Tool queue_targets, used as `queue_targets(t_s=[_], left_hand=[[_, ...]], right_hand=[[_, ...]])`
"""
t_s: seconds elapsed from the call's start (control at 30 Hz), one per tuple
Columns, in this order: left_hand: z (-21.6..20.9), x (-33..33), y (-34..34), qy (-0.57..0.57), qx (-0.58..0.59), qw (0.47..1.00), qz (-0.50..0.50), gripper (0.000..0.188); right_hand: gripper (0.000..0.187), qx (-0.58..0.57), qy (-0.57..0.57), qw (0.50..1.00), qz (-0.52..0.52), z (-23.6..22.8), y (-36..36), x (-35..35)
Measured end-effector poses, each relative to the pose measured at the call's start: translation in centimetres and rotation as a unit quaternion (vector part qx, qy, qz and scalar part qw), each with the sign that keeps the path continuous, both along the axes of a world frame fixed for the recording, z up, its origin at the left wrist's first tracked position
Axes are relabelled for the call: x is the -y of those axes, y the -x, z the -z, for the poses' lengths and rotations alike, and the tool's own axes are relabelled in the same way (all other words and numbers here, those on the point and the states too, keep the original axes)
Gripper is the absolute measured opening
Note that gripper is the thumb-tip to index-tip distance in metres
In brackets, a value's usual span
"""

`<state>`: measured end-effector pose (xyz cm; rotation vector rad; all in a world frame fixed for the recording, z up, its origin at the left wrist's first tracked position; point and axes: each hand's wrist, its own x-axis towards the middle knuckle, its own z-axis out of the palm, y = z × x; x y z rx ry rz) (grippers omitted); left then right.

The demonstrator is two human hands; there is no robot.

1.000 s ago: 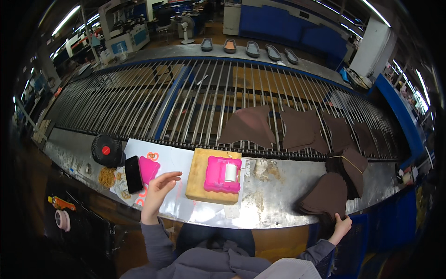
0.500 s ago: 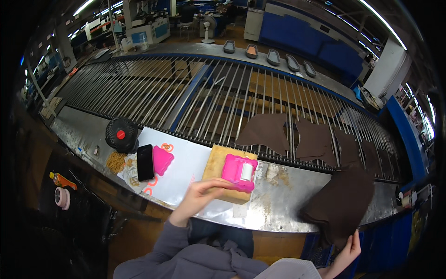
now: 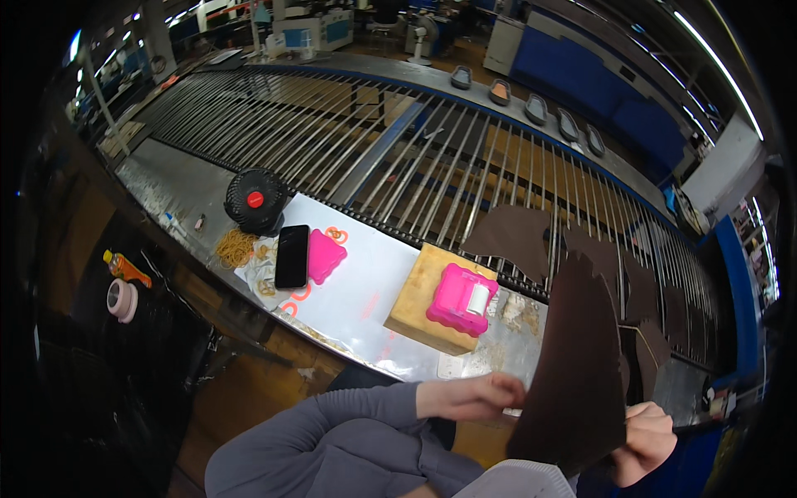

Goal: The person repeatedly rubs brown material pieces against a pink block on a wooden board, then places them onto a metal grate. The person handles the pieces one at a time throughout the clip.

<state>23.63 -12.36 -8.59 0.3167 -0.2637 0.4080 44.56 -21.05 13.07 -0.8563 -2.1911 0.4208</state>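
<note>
My right hand (image 3: 647, 440) grips the edge of a raised stack of dark brown cut sheet pieces (image 3: 573, 373), which stands tilted in front of me. My left hand (image 3: 481, 397) is at the stack's left edge, its fingers curled; what they hold, if anything, is hidden. Behind the raised stack lie more brown pieces (image 3: 652, 353) with a thin tan band across them. A pink box with a clear window and a white roll (image 3: 463, 300) sits on a wooden block (image 3: 417, 297), left of my hands.
Flat brown pieces (image 3: 510, 239) lie on the roller conveyor (image 3: 332, 149) beyond the metal ledge (image 3: 170, 187). To the left are a black fan (image 3: 253, 203), a phone (image 3: 292, 257), a pink scalloped plate (image 3: 326, 256) and rubber bands (image 3: 237, 249). Shoe-shaped trays (image 3: 535, 109) line the far side.
My left hand has left the pink box and moved right to the brown stack. My right hand has lifted the stack upright off the ledge. The view has shifted right.
</note>
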Motion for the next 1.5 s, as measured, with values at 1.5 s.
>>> queue_targets(t_s=[1.5], left_hand=[[-7.1, -15.2, 18.9, -0.677, -0.406, 0.377, -0.485, 0.034]], right_hand=[[0.029, -0.025, -0.017, 0.993, 0.117, 20.2, 5.3, -19.3]])
